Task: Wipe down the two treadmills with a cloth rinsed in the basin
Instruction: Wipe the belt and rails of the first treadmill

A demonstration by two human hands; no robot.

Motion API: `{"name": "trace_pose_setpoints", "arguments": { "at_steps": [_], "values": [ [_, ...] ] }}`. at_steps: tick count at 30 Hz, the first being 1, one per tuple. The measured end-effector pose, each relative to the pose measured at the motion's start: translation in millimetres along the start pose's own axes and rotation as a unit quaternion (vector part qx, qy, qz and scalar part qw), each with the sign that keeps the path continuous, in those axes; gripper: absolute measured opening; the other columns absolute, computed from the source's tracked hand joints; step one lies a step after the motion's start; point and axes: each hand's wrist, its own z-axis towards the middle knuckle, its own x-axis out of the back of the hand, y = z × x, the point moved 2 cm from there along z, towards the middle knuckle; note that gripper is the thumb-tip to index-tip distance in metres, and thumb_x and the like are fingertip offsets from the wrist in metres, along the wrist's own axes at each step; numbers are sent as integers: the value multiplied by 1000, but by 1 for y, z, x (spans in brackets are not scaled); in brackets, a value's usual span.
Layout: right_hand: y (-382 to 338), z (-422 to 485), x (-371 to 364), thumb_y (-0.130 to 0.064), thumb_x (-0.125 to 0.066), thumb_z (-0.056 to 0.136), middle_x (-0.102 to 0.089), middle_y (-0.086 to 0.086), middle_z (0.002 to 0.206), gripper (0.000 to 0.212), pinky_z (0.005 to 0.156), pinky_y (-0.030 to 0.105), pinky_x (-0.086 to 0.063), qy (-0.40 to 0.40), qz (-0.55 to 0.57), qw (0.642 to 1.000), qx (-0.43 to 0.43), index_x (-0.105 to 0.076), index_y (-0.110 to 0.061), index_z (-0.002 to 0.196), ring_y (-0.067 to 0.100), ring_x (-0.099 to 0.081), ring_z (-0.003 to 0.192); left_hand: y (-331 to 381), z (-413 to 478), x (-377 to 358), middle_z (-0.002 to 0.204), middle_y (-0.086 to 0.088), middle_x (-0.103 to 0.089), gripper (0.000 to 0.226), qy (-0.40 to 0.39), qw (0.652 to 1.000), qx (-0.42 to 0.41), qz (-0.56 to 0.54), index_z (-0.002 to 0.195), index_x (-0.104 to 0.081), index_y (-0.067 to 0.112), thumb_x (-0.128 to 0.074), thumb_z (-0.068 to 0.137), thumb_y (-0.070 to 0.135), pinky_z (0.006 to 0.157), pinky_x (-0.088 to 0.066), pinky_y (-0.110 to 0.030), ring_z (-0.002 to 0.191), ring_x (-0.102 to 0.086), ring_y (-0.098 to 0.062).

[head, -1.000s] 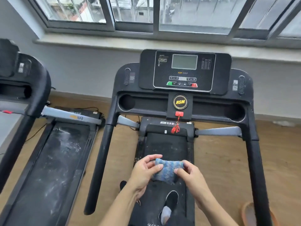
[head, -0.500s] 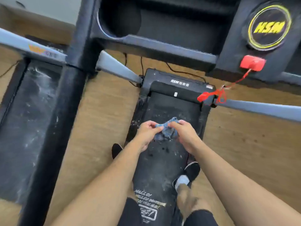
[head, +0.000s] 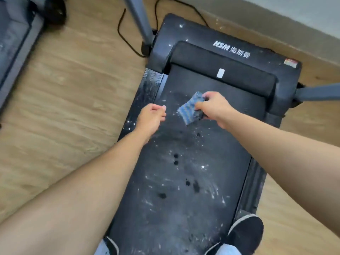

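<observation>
With the right hand (head: pixel 211 107) gripping the folded cloth (head: pixel 190 111), which lies between it and the relaxed, empty left hand (head: pixel 150 116) over the dusty treadmill belt (head: pixel 184 190), belt wiping appears to be starting; the next move calls for pressing the cloth flat and stroking.

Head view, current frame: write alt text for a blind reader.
Seen from above, a person's right hand grips a blue cloth over a dusty black treadmill belt; the left hand, beside it, holds nothing. There is wooden floor on both sides.
</observation>
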Motion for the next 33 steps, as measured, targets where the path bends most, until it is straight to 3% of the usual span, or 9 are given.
{"name": "trace_pose_setpoints", "arguments": {
  "at_steps": [2,5,8,12,15,17,22,28,33],
  "values": [
    [-4,42,-8,-14,-64,88,-66,2,96,21,63,31,-52,92,-66,989,98,-63,-13,109,20,-59,73,-28,37,21,119,-4,-69,17,100,981,-69,150,114,-64,20,-63,103,33,90,-48,-37,109,-67,-26],
    [-8,88,-30,-15,-59,94,-62,0,118,31,77,32,-40,135,-163,953,216,-60,-20,125,22,-56,100,-65,69,39,154,-8,-49,52,197,898,-150,365,152,-46,16,-55,105,36,112,-37,-47,139,-46,-32],
    [5,117,-71,-25,-60,97,-59,5,125,32,88,40,-46,71,-299,914,265,-64,-20,128,31,-52,118,-102,87,40,175,-2,-19,67,193,852,-204,442,167,-21,21,-41,109,46,121,-27,-53,155,-29,-29],
    [26,128,-101,-30,-59,96,-58,7,127,33,98,51,-47,110,-345,856,370,-65,-15,124,34,-49,117,-129,102,41,178,1,-7,70,212,817,-250,475,169,-15,21,-31,108,52,110,-38,-53,148,-42,-30],
    [37,133,-103,-32,-55,100,-43,15,155,45,112,50,-39,154,-334,836,408,-55,-10,139,36,-39,142,-130,104,42,178,0,-6,78,202,814,-264,476,169,-16,19,-34,104,59,110,-38,-51,148,-41,-30],
    [47,144,-108,-54,-39,105,-19,18,171,71,127,48,-20,135,-380,834,377,-35,-7,159,35,-17,159,-131,104,41,178,0,-4,81,201,813,-270,476,169,-16,18,-36,103,61,110,-38,-50,150,-40,-30],
    [58,153,-134,-78,-12,99,15,18,173,101,131,52,-1,89,-439,833,323,0,-2,166,33,18,160,-132,105,40,178,0,-6,81,206,807,-270,484,168,-20,18,-40,101,60,102,-43,-49,139,-50,-31],
    [95,102,-170,-81,-20,99,7,20,173,105,131,50,-10,-15,-517,709,479,-4,-1,165,33,10,161,-134,106,41,178,2,-8,74,221,801,-270,487,168,-22,19,-35,104,53,96,-46,-51,127,-56,-33],
    [35,182,-119,-90,-8,89,6,17,174,116,131,49,-8,84,-493,784,368,-2,-3,166,31,7,162,-132,106,41,178,5,-6,71,215,805,-271,483,169,-19,20,-34,105,48,98,-48,-52,127,-55,-29]
  ]
}}
